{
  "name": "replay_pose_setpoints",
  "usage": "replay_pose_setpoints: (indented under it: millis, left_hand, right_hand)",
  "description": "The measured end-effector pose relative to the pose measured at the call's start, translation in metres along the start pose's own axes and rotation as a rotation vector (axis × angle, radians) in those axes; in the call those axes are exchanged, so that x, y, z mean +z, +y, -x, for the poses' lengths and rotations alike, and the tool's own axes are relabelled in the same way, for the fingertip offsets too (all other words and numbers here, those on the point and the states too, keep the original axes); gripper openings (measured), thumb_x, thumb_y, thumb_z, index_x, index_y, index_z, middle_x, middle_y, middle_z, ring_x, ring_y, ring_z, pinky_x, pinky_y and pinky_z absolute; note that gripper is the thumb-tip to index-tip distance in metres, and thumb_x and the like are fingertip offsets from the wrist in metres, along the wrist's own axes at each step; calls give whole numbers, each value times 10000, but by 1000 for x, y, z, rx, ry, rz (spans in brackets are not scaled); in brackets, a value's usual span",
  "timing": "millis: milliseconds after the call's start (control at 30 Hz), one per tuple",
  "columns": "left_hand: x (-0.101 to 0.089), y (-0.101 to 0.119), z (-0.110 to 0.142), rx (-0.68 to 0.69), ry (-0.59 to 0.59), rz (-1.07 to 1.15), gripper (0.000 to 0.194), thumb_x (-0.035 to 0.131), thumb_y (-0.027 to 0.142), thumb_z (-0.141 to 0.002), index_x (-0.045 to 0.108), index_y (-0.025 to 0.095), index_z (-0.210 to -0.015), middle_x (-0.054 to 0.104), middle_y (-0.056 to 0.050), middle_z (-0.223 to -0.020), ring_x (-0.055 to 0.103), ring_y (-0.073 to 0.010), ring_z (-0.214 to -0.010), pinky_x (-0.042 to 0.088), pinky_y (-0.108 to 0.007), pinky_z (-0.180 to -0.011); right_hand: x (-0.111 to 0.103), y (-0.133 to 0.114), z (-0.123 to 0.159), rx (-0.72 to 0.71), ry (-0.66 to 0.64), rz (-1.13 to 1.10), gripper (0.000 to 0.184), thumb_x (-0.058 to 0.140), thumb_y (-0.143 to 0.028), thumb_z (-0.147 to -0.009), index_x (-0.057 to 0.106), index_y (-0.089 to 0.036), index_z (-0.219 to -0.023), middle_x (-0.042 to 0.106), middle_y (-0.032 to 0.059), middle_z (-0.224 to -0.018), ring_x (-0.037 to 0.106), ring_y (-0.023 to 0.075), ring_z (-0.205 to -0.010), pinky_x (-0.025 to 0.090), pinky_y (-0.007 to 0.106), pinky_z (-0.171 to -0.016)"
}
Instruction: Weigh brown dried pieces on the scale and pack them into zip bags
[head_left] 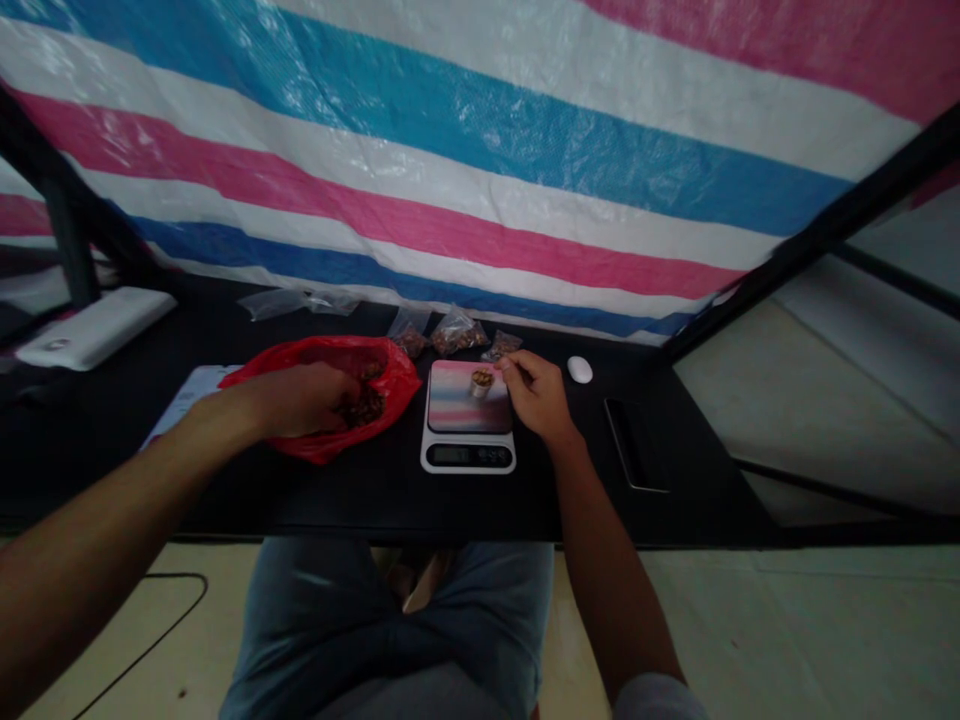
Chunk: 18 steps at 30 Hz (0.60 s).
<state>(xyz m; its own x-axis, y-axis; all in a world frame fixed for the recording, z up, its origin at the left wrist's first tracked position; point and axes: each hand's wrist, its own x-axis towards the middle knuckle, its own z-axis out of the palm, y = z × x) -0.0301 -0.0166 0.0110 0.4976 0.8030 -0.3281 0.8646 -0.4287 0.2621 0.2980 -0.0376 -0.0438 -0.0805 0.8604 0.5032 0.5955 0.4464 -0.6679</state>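
Note:
A red plastic bag (pixel 390 365) full of brown bits lies open on the black table (pixel 360 490). My left hand (pixel 304 398) reaches into its mouth, fingers curled among the bits. To its right a small kitchen scale (pixel 469 425) carries a little cup (pixel 481 383) filled with the same brown stuff. My right hand (pixel 536 397) rests at the scale's right edge, fingertips pinched close beside the cup; what they hold is too small to see.
Three small clear packets (pixel 456 334) of brown bits lie behind the scale, with empty clear bags (pixel 296 301) further left. A white oval object (pixel 580 369) sits right of my hand, a white device (pixel 90 328) far left, papers (pixel 184 400) under the bag. A striped tarp (pixel 480 150) hangs behind.

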Motion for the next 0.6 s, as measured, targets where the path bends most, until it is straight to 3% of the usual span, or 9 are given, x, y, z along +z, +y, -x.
replay_pose_setpoints:
  millis: [100, 233, 467, 600]
  left_hand:
    - [-6, 0, -1, 38, -86, -44, 270, 637, 102, -858, 812, 164, -1054, 812, -77, -1037, 708, -210, -911, 463, -247, -811]
    - [-16, -5, -3, 135, -93, 16, 335, 589, 87, -906, 808, 167, -1147, 803, -86, -1170, 721, -230, -1067, 484, -273, -956]
    - [-17, -11, -3, 177, -70, 89, 332, 577, 99, -925, 798, 145, -1168, 802, -84, -1188, 729, -231, -1065, 502, -266, -971]
    - [-24, -7, -2, 246, -9, 94, 286, 584, 173, -949, 810, 155, -1123, 817, -80, -1107, 742, -228, -944, 510, -251, -863]
  right_hand:
    - [0, 0, 0, 3, -4, 3, 295, 516, -348, -995, 716, -185, -852, 697, 42, -788, 618, 186, -722, 441, 304, -672]
    - [0, -1, 0, -1, 3, 9, 295, 521, -353, -988, 709, -185, -835, 694, 44, -781, 622, 190, -730, 441, 307, -678]
    - [1, -1, 0, 5, 7, 6, 274, 546, -337, -965, 712, -180, -815, 670, 32, -741, 590, 174, -678, 405, 297, -631]
    - [1, -2, 0, 3, 1, 0, 273, 549, -338, -967, 714, -180, -818, 674, 29, -742, 585, 169, -674, 402, 294, -626]
